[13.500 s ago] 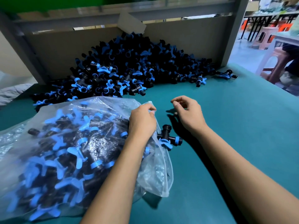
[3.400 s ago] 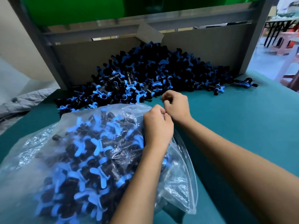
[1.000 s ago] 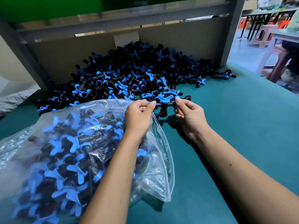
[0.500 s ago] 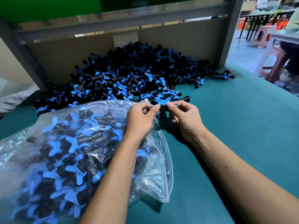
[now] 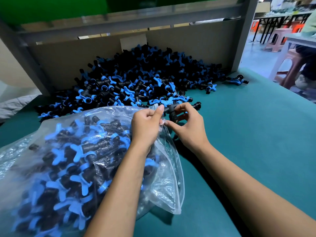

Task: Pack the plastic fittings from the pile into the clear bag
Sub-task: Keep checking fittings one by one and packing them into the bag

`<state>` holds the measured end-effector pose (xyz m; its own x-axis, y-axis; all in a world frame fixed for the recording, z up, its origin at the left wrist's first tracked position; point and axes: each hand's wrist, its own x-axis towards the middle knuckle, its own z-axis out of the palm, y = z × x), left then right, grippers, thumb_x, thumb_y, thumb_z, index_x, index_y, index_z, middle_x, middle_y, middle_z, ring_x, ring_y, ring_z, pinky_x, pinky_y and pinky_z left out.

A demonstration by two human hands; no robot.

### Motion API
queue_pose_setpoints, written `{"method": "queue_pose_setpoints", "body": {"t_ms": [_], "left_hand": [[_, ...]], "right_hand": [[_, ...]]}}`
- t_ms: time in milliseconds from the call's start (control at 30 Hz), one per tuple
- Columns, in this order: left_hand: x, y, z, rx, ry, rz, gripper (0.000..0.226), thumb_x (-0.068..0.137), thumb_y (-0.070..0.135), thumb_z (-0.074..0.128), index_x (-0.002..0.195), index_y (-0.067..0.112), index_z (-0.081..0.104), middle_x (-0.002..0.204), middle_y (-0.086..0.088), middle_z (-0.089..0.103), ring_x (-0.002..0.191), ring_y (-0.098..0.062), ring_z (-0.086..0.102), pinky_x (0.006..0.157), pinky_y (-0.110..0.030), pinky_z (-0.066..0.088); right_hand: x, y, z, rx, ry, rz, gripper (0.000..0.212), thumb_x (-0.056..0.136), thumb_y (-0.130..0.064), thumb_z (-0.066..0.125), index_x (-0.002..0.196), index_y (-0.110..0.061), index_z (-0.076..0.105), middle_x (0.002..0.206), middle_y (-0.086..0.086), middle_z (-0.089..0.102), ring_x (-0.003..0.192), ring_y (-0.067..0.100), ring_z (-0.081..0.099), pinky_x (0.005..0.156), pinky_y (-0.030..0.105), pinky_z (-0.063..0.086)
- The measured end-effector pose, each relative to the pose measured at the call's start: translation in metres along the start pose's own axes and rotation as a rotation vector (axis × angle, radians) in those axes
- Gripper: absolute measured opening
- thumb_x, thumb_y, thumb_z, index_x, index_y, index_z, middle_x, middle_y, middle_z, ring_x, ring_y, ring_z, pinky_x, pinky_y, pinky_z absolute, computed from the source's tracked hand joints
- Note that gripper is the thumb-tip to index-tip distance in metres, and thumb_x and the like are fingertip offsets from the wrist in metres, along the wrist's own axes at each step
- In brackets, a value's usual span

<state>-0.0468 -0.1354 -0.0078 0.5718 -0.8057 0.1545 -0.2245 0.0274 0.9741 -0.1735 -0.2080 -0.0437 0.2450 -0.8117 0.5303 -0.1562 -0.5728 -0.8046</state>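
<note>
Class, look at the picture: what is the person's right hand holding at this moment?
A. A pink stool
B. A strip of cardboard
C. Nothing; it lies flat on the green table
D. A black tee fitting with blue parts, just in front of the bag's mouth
D: the right hand pinches a black tee fitting at the mouth of the clear bag, whose edge the left hand grips.

Bench [image 5: 248, 134]: pile [image 5: 136, 77] of fittings at the rear, against the cardboard backboard [image 5: 68, 59]. Bag [image 5: 68, 159], holding fittings, front left, just before the pile. Stray fitting [image 5: 236, 80] right of the pile. Stools [image 5: 280, 38] beyond the bench, far right.
</note>
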Motion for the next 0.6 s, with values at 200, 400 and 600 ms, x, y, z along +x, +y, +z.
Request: {"method": "queue_pose_setpoints", "body": {"t_ms": [200,400,600], "left_hand": [[-0.004,0.002,0.001,0.035,-0.035,0.05,0.059,0.091,0.069,0.06,0.075,0.013,0.07,0.058,0.004,0.065,0.052,-0.013,0.054,0.062,-0.036,0.046],[-0.004,0.007,0.0,-0.047,-0.029,-0.006,0.027,0.076,0.01,0.088,0.096,0.017,0.07,0.075,0.004,0.068,0.069,-0.013,0.064,0.078,-0.039,0.059],[-0.004,0.018,-0.003,-0.265,0.086,-0.035,0.017,0.088,-0.003,0.074,0.101,0.006,0.069,0.085,-0.008,0.062,0.078,-0.017,0.059,0.077,-0.029,0.054]], "right_hand": [[0.002,-0.005,-0.002,0.454,-0.028,0.303,0.007,0.09,-0.01,0.074,0.094,-0.014,0.069,0.082,0.007,0.074,0.063,0.016,0.068,0.051,0.026,0.053],[0.013,-0.007,-0.025,1.214,-0.067,0.759,0.03,0.105,-0.024,0.047,0.108,0.002,0.062,0.08,0.014,0.071,0.053,0.009,0.057,0.046,0.011,0.046],[0.015,-0.001,-0.025,1.242,-0.071,0.768,0.026,0.102,-0.022,0.052,0.11,0.001,0.062,0.081,0.014,0.068,0.056,0.011,0.058,0.046,0.014,0.047]]}}
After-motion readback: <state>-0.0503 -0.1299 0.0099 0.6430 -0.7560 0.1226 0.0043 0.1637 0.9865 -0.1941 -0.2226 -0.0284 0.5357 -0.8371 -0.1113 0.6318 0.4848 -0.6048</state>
